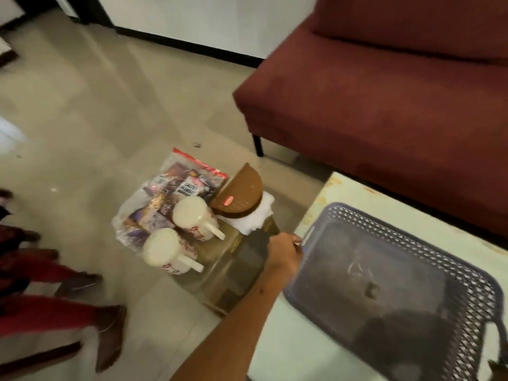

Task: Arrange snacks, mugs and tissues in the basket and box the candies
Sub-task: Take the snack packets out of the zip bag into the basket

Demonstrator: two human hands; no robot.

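Note:
A grey-blue perforated plastic basket (398, 284) lies empty on a pale table (291, 350) at the lower right. My left hand (283, 254) grips its left rim. Left of the table, a low stand (228, 273) bears a clear bag of snacks (165, 196), two white mugs with a red flower print (192, 215) (165, 251), a brown round box (239, 193) tilted on its side, and white tissues (255, 218) under it. A dark sliver at the bottom right corner, by the basket's edge, may be my right hand (499, 368); its grip is unclear.
A dark red sofa (384, 92) stands behind the table at the upper right, one black leg on the floor. Another person's legs in red cloth and feet (82, 312) are at the left edge. Beige tiled floor (110, 105) stretches to a white wall.

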